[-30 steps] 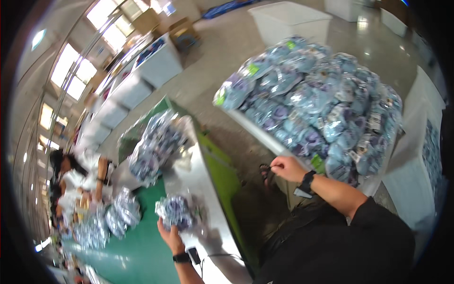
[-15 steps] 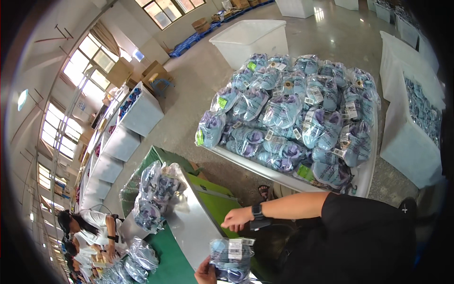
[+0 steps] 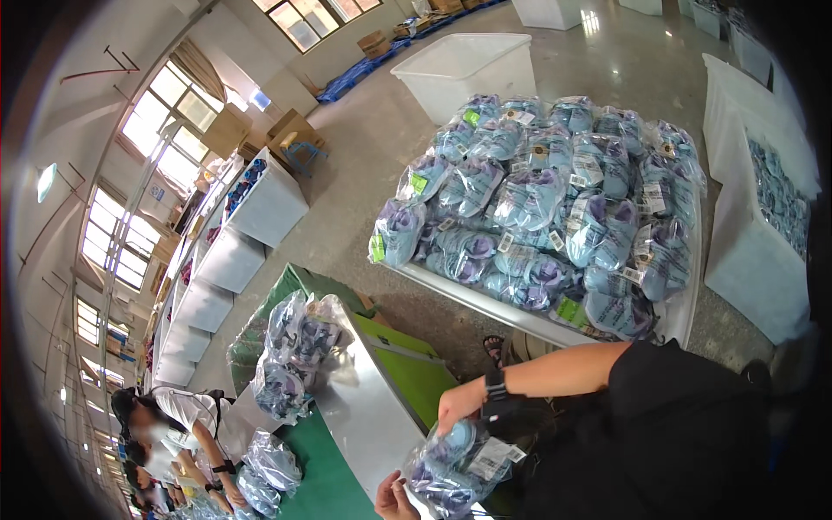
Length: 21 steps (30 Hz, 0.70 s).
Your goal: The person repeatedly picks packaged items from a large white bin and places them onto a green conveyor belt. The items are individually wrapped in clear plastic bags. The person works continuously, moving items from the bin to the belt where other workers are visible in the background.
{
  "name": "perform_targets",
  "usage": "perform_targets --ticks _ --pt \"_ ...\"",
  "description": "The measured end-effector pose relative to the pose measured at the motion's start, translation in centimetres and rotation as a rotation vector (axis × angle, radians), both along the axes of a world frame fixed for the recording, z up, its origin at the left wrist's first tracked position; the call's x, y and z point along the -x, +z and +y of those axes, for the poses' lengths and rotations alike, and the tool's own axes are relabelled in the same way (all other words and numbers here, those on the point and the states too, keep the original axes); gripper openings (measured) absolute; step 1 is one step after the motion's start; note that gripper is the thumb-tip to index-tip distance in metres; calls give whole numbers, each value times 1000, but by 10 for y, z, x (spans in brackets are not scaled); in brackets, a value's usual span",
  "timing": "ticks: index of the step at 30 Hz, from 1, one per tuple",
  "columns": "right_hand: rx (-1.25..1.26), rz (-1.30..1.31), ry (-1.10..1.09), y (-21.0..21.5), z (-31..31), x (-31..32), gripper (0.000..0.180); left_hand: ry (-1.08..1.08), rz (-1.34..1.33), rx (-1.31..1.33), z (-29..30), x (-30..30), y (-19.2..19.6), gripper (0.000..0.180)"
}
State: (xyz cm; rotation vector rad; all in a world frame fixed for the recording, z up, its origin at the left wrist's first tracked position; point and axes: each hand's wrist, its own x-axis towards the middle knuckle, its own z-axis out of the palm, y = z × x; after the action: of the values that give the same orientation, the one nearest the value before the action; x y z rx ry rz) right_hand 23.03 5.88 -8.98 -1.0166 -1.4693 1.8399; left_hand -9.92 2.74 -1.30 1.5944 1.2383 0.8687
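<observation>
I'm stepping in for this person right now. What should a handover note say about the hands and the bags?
Right hand: gripping the top of a clear bag of blue and purple items.
Left hand: supporting that bag from below, at the steel table edge.
Done: several filled bags lie on the table.
Left: a big pile of bags waits on the white bin behind.

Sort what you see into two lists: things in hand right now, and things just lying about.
In hand: clear bag of blue and purple items, right hand, left hand.

Lying about: heaped bin of bags, empty white tub, bags on the table.
</observation>
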Motion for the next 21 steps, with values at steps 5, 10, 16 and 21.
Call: perform_targets --ticks 5,10,16,21 --pt "10 -71 -404 -6 3 -90 36 210 -19 38 5 21 -45 27" --pt "32 377 -948 1 3 -171 33 239 -23 -34 -1 28 -61 27" --pt "274 708 -1407 -46 48 -199 31 242 -37 -84 4 23 -68 24" --pt "249 348 -1581 -69 93 -188 34 280 -70 -39 -2 9 -54 23"
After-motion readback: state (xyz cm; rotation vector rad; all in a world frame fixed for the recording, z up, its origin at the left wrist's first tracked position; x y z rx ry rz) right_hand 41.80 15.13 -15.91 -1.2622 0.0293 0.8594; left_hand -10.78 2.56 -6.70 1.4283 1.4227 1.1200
